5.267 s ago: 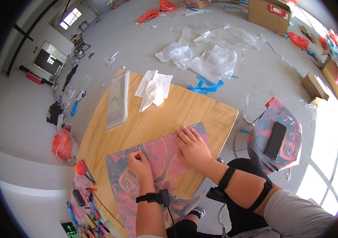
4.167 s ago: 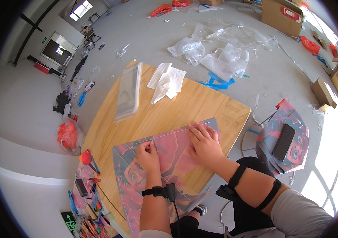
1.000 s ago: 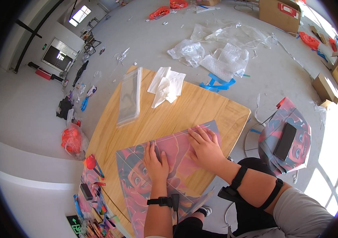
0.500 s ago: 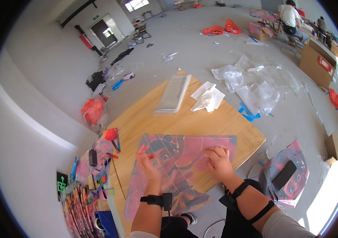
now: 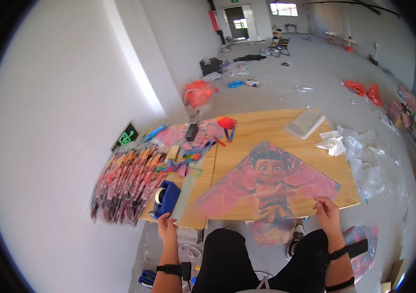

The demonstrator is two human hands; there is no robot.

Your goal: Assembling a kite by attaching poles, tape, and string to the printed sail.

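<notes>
A pink, delta-shaped kite (image 5: 270, 183) printed with a cartoon figure lies face up on the wooden table (image 5: 247, 128). Its lower tail reaches past the near edge. My left hand (image 5: 167, 227) is beside the blue tape dispenser (image 5: 168, 199) at the table's front; its fingers are loosely bent and apart, and I cannot tell whether they touch the dispenser. My right hand (image 5: 327, 211) hovers near the front edge below the kite's right wing tip, its fingers half curled with gaps between them and nothing visible in them.
Several packed, patterned kites (image 5: 130, 183) lie in a row at the left, beside colourful ribbons (image 5: 181, 166) and a black block (image 5: 192, 132). A clear plastic sleeve stack (image 5: 305, 123) and crumpled white paper (image 5: 332, 142) lie far right. Plastic film (image 5: 366, 166) covers floor beyond.
The view has swung left. Both hands have come off the kite, the left moving to the tape dispenser and the right toward the near edge. The kite now lies turned, its figure upright to me.
</notes>
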